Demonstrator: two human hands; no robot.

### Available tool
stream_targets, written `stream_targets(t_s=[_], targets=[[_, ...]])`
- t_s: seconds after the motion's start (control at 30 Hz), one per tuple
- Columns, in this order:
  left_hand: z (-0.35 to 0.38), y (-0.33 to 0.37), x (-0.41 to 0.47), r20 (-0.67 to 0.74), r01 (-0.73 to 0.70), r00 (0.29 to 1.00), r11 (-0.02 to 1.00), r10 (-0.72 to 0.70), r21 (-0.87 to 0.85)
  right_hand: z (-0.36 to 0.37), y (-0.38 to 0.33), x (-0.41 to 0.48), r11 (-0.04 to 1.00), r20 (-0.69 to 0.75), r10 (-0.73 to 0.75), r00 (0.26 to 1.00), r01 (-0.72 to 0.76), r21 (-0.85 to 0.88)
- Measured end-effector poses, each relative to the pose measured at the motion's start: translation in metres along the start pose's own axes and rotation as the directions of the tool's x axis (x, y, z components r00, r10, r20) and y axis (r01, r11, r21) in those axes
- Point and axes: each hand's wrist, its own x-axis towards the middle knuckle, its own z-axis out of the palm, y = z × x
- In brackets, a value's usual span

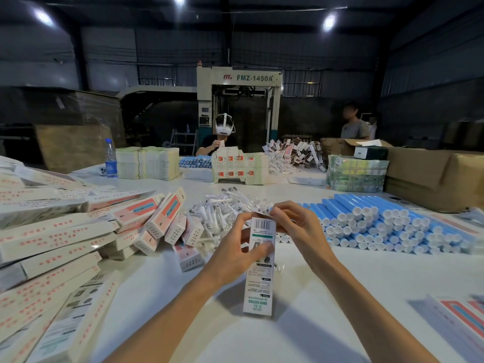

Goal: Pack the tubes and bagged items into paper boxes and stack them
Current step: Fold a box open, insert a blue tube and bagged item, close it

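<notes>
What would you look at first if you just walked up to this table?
Probably the middle, where the left hand grips a long white paper box and the right hand pinches its top end. Then the big pile of blue tubes on the right and the heap of pink-and-white boxes on the left.

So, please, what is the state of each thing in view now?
paper box: held in both hands.
left hand: grips the box's middle.
right hand: fingers pinch its top end.
blue tubes: stacked lying, capped.
water bottle: upright, cap on.
boxes on the left: piled loosely.
</notes>
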Motion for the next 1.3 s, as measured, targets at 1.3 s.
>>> stream_targets(t_s=[1.3], targets=[[-0.004, 0.002, 0.006, -0.106, -0.088, 0.989, 0.983, 0.106, 0.162, -0.016, -0.010, 0.011, 0.985, 0.136, 0.135, 0.981, -0.148, 0.087]])
